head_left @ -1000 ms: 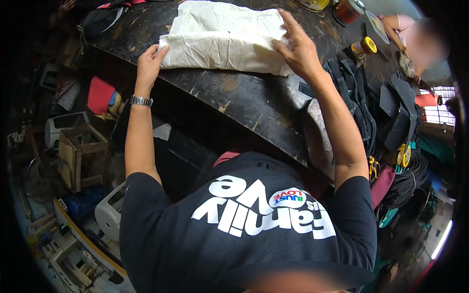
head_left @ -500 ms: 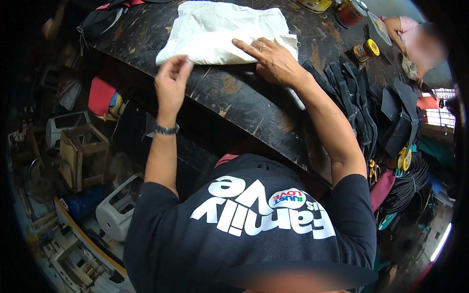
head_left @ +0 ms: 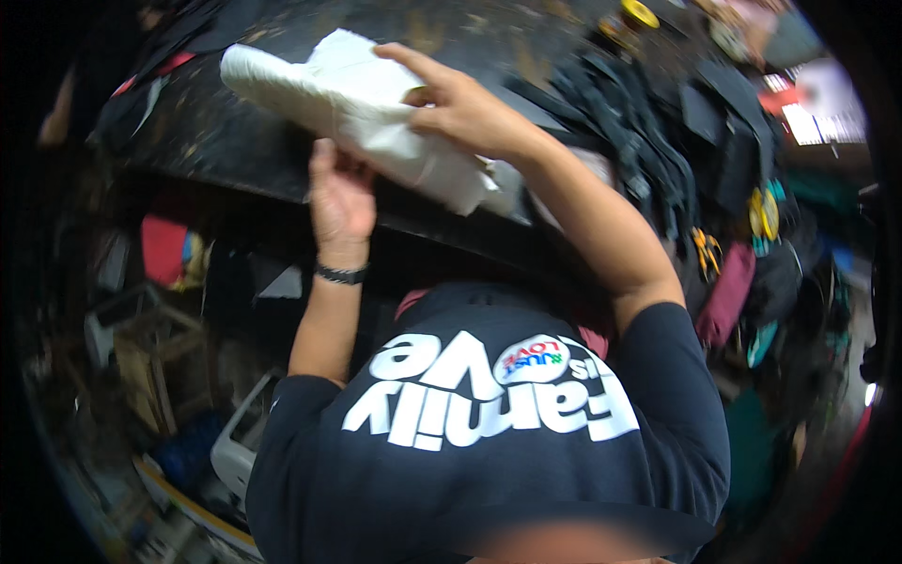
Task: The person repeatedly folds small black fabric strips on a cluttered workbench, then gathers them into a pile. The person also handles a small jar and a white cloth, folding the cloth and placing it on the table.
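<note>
A folded white cloth (head_left: 376, 113) lies tilted over the near edge of the dark table, its right end hanging past the edge. From above, my right hand (head_left: 460, 108) grips the cloth between thumb and bent fingers, the index finger stretched along its top. My left hand (head_left: 343, 197), palm turned up, is just below the cloth's near edge. Its thumb stands apart from the fingers, whose tips are partly hidden by the cloth, and I see nothing held in it.
Several black straps (head_left: 625, 136) lie on the table to the right, near black flat pieces (head_left: 723, 122). Farther back is a yellow-lidded jar (head_left: 639, 14). Orange-handled pliers (head_left: 705, 249) hang by the right edge. A wooden stool (head_left: 160, 367) stands on the cluttered floor at left.
The cloth has turned and come nearer, from lying flat to tilted over the edge. My right hand has closed on it; my left hand has turned palm up beneath its edge. The view has shifted.
</note>
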Demonstrator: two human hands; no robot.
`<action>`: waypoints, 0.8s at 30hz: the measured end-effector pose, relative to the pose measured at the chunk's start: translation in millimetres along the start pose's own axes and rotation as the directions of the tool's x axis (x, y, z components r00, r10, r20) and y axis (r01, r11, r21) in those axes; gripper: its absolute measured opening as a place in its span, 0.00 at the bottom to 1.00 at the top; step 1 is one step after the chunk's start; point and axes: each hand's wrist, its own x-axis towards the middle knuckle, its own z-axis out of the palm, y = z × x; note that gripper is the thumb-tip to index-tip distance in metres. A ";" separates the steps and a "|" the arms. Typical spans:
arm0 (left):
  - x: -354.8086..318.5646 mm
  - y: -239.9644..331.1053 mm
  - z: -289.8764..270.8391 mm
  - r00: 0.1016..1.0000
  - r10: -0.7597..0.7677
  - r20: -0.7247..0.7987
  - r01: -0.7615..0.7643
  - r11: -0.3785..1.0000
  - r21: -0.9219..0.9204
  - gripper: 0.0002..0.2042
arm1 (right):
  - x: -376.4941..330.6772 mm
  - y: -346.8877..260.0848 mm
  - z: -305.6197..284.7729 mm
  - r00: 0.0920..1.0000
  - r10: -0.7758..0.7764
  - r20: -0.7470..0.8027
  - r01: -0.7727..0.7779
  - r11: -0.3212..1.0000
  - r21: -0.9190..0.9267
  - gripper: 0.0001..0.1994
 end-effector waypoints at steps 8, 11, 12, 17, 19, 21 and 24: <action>-0.2 -0.2 30.6 0.896 -0.438 0.074 0.435 0.899 0.047 0.32 | -76.2 20.2 -0.3 0.957 0.282 -0.074 -0.238 0.902 0.361 0.49; -15.4 -6.4 54.6 0.887 -0.414 0.205 0.409 0.910 0.067 0.29 | -120.3 15.1 -0.2 0.937 0.040 -0.347 -0.006 0.995 0.100 0.58; -23.0 -9.7 64.5 0.882 -0.410 0.230 0.407 0.911 0.066 0.29 | -133.1 12.8 -1.8 0.898 -0.022 -0.440 0.008 0.999 -0.033 0.60; -53.4 -55.4 124.9 0.868 -0.269 0.418 0.191 0.957 0.219 0.23 | -215.2 -6.7 -18.3 0.889 0.038 -0.457 0.258 0.783 0.567 0.58; -57.4 -77.9 153.2 0.819 -0.282 0.499 0.110 0.932 0.346 0.22 | -248.5 -12.5 -29.2 0.798 -0.011 -0.603 0.322 0.854 0.410 0.55; -64.3 -106.1 180.7 0.726 -0.330 0.603 0.098 0.918 0.385 0.23 | -287.1 -15.7 -45.1 0.723 -0.033 -0.690 0.267 0.935 0.234 0.54; -78.5 -148.9 220.3 0.639 -0.459 0.617 0.147 0.861 0.487 0.24 | -344.3 -17.0 -57.7 0.681 0.093 -0.727 0.216 0.922 0.320 0.54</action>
